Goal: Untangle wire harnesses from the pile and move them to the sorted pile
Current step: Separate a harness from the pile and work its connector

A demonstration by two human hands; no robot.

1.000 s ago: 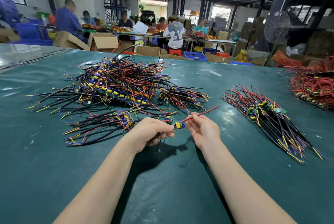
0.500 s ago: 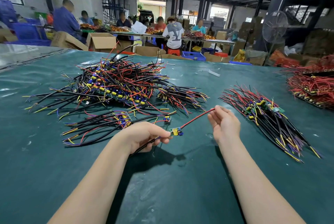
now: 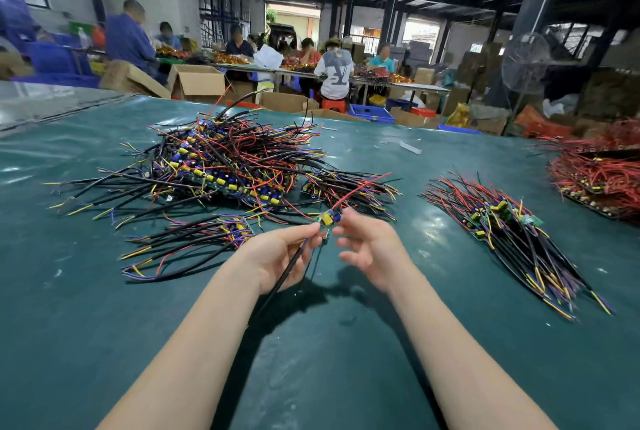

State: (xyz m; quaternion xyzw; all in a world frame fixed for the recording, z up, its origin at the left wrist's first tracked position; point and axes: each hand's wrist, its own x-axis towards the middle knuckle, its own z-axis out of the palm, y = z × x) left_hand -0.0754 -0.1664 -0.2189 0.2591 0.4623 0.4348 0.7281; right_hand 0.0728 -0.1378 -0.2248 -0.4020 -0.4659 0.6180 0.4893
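Your left hand [image 3: 287, 256] pinches 1 harness [image 3: 325, 221] between thumb and fingertips, just under its small circuit board [image 3: 326, 219] with the yellow part on it. The harness's black cable [image 3: 282, 282] runs down through your palm toward 7 o'clock and hangs above the table [image 3: 311, 377]. Its red wire [image 3: 360, 188] rises from the board toward 1 o'clock.

Your right hand [image 3: 372, 249] is beside the left, at 3 o'clock from it. Its fingers are spread and loosely bent, gripping nothing. Its top fingertip is just beside the board, but blur hides whether it touches.

The tangled pile [image 3: 228, 166] lies at 11 o'clock from your hands, a heap of black, red, yellow and purple wires with blue and yellow parts. A small bundle [image 3: 194, 242] lies at 9 o'clock, just beside your left hand and nearer you than the pile. The sorted pile [image 3: 512, 232] lies at 3 o'clock, well apart from your right hand, with its wires fanned mostly 1 way toward 4 o'clock. A red-wire heap [image 3: 595, 169] sits at 2 o'clock by the table's far right edge.
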